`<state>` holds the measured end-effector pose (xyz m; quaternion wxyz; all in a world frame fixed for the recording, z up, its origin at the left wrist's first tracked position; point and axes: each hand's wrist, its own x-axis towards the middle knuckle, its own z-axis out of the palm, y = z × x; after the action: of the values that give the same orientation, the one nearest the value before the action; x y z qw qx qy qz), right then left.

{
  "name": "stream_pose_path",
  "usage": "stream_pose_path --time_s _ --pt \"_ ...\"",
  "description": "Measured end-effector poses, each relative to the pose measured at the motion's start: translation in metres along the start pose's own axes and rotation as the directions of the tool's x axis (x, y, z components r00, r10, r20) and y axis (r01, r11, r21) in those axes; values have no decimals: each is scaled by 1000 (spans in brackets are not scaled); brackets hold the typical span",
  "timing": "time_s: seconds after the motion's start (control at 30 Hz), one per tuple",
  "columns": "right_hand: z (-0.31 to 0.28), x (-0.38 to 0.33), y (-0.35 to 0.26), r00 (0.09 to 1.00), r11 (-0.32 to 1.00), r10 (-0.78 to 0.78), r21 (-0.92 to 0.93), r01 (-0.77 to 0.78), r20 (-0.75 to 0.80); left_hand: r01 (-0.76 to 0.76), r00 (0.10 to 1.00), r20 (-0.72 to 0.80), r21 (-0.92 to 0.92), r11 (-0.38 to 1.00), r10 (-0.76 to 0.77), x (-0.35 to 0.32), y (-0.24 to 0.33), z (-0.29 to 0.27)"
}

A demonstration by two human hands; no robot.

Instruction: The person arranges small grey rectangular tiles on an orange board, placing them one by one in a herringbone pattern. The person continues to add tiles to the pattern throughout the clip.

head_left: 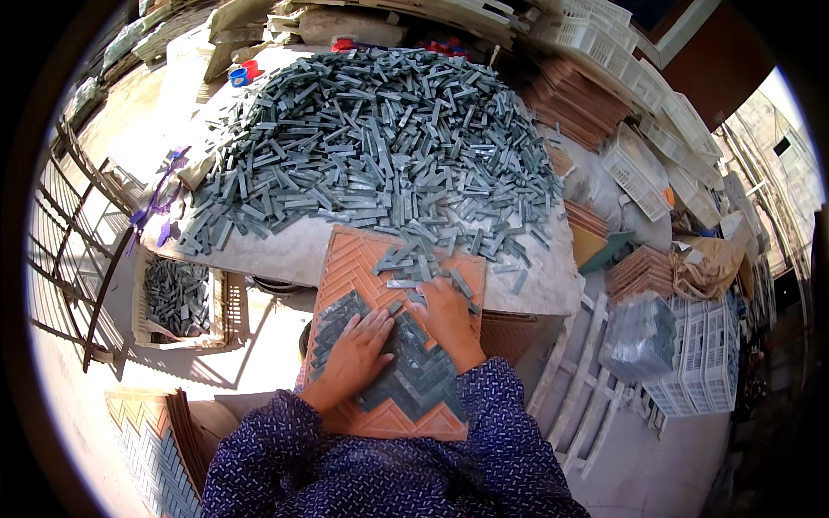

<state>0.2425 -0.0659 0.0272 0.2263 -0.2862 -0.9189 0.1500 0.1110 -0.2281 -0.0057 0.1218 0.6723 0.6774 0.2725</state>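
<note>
An orange mould tray with herringbone grooves lies in front of me, its far end on the table. Dark grey-green stone strips fill much of its near half in a zigzag pattern. Across the laid strips rests my left hand, fingers stretched out and holding nothing. My right hand is just right and farther up, fingers bent down among loose strips on the tray; whatever is under its fingertips is hidden. One short strip shows between the two hands.
A large heap of strips covers the table. At left stand a crate of strips, a metal railing and stacked filled trays. White crates, a wrapped stack and a pallet are at right.
</note>
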Motion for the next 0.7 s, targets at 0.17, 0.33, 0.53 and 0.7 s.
stream_pose_path --time_s 0.17,0.33,0.53,0.7 --pt "4 -1 -9 998 991 24 -131 -32 -64 22 999 -30 34 999 -21 13 2 1" --pt "2 -3 -8 996 995 85 -54 -84 5 -32 999 44 36 999 30 11 -6 0" --pt "-5 7 0 946 845 257 430 -319 198 -58 998 10 10 998 58 13 -1 -3" --pt "-2 19 0 957 812 171 517 -272 234 -29 997 -76 -13 999 28 -4 4 -7"
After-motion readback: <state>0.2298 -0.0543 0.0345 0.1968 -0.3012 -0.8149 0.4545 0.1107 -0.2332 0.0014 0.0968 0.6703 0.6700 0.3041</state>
